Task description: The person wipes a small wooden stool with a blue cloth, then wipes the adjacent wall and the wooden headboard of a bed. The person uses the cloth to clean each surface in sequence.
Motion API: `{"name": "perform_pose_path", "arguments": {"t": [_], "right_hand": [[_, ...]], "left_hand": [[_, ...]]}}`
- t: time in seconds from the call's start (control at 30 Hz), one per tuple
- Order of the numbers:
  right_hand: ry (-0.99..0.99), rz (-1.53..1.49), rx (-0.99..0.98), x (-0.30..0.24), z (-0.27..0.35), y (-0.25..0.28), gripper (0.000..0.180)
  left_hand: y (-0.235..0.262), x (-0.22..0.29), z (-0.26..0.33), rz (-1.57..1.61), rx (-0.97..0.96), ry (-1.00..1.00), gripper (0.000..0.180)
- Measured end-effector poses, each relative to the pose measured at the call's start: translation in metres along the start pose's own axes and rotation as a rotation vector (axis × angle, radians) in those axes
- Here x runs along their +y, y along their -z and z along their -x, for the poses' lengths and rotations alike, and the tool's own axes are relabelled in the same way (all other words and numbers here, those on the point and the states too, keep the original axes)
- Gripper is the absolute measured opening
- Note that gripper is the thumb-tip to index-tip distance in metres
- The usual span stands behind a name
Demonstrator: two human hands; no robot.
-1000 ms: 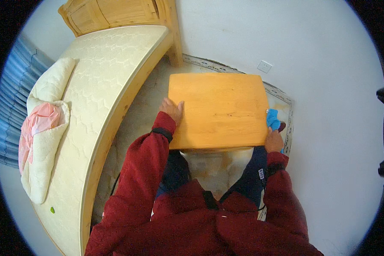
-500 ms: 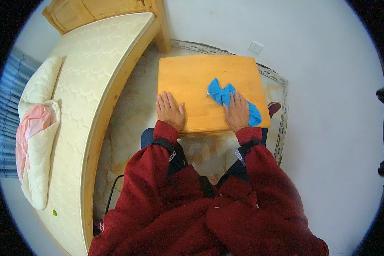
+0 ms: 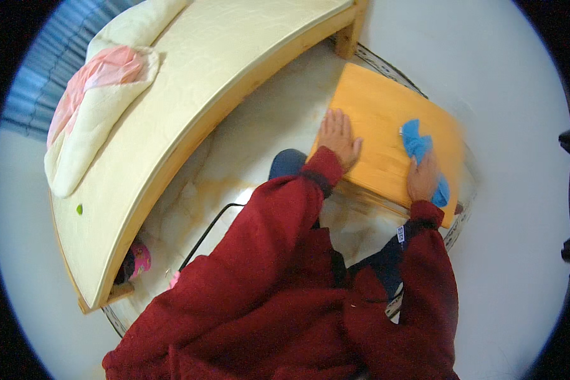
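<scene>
A small orange-brown wooden table (image 3: 380, 120) stands in front of me on a pale floor. My left hand (image 3: 337, 135) lies flat on the table's near left part, fingers together. My right hand (image 3: 423, 177) presses a blue cloth (image 3: 418, 144) against the tabletop near its right side; the cloth sticks out ahead of the fingers and below the palm. Both arms wear dark red sleeves.
A bed with a cream mattress (image 3: 190, 107) and light wooden frame (image 3: 351, 38) runs along my left. A cream and pink folded blanket (image 3: 95, 107) lies on it. A patterned rug edge (image 3: 386, 63) shows behind the table, and a black cable (image 3: 206, 231) crosses the floor.
The view has swung, so the table now sits at the upper right and tilted. My right hand brought the blue cloth from the table's edge onto its top and keeps it there.
</scene>
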State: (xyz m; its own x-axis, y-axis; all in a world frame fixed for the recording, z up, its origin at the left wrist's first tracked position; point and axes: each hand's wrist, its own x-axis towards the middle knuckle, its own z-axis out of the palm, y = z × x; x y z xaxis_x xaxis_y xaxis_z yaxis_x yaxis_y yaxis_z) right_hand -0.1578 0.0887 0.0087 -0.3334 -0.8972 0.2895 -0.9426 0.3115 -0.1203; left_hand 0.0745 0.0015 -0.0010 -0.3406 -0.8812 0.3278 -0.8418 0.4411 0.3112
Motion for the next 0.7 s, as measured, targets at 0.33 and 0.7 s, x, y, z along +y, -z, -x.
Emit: {"name": "perform_pose_path", "arguments": {"t": [0.33,0.7], "right_hand": [[0.327,-0.109,0.051,-0.057,0.04,0.01,0.054],[0.4,-0.151,-0.023,-0.078,-0.014,-0.012,0.053]], "left_hand": [[-0.003,0.002,-0.001,0.049,-0.031,0.043,0.072],[-0.004,0.002,0.0,0.08,-0.01,0.058,0.07]]}}
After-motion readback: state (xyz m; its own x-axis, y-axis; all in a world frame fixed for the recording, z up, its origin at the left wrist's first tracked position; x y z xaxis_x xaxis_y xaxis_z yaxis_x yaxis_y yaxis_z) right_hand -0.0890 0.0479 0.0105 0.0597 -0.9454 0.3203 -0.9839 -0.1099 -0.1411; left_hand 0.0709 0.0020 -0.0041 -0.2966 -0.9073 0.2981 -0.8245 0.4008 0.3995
